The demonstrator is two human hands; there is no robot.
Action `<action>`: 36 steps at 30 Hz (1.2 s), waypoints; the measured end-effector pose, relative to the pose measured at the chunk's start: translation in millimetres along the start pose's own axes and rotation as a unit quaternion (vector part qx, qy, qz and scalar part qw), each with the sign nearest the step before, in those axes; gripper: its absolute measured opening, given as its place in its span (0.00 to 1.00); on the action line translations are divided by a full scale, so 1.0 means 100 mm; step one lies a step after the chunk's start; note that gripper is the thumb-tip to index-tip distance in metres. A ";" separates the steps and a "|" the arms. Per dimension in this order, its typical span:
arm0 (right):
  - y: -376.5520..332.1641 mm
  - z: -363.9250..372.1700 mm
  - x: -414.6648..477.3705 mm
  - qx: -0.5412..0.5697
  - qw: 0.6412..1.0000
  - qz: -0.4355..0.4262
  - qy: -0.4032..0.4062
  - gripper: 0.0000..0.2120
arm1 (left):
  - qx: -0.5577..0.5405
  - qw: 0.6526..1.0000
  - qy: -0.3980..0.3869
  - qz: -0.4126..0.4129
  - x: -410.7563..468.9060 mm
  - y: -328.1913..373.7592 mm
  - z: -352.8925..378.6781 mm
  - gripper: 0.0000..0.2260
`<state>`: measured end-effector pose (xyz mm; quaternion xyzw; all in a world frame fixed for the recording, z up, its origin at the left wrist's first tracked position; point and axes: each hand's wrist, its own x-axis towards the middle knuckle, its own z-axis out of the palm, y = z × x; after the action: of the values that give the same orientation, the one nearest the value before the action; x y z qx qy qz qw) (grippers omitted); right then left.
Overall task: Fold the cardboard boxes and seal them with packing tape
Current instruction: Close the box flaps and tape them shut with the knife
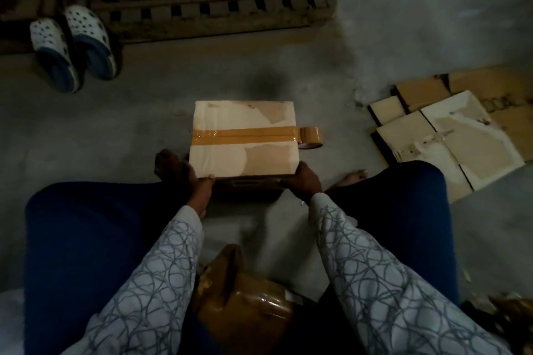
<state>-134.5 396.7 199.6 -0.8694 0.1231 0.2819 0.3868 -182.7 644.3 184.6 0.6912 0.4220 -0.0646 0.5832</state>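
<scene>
A dim concrete floor [144,101] is seen from above, between the knees of a seated person in blue trousers. At the far left, a pair of white perforated clogs [72,46] is set side by side. A wooden pallet [207,8] is laid along the top, just beside them.

Lower down, the left hand [199,179] is extended from a patterned grey sleeve and closed on the near left corner of a cardboard box [230,158]. Its thumb is laid over the top edge, and the other fingers are hidden below. The box is placed on the floor in the middle of the view, with its flaps shut. A band of brown tape [243,135] is stuck across its top from left to right. A roll of tape [311,137] is stood on edge, touching the box's right side where the band ends.

The near right corner of the box is gripped by the right hand [305,179], its fingers curled round the side. A bare foot [353,177] is seen just beside that hand. At the far right, flattened boxes [450,135] are spread on the floor, well apart from the box. At the bottom centre, between the sleeves, a second box [242,305] wrapped in brown tape is seen.
</scene>
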 end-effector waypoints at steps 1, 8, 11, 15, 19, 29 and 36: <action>-0.02 -0.02 -0.04 -0.001 1.000 0.000 -0.011 0.33 | 0.032 0.999 -0.006 -0.005 -0.05 0.02 0.02 0.35; 0.04 -0.14 -0.32 -0.041 0.998 -0.015 -0.040 0.34 | 0.481 0.869 -0.048 0.110 -0.30 -0.02 0.29 0.43; 0.13 -0.17 -0.44 -0.068 0.997 -0.008 -0.043 0.30 | 0.476 0.839 -0.112 0.237 -0.56 -0.01 0.53 0.42; 0.41 -0.18 -0.54 -0.082 0.996 0.020 -0.016 0.27 | 0.414 0.833 -0.213 0.299 -0.95 -0.01 0.84 0.32; 0.77 -0.28 -0.63 -0.079 0.994 0.071 0.016 0.22 | 0.385 0.832 -0.271 0.293 -1.30 -0.05 1.10 0.24; 1.12 -0.23 -0.14 0.139 0.948 0.258 0.126 0.14 | 0.449 0.808 -0.323 0.203 -1.17 -0.26 1.64 0.31; 1.65 0.18 0.62 0.216 0.929 0.296 0.050 0.21 | 0.494 0.773 -0.377 0.132 -0.66 -0.54 2.10 0.32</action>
<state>-162.6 299.4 54.5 -0.7016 0.4524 0.3061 0.4576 -175.4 428.2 117.2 0.8534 -0.0168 -0.4414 0.2768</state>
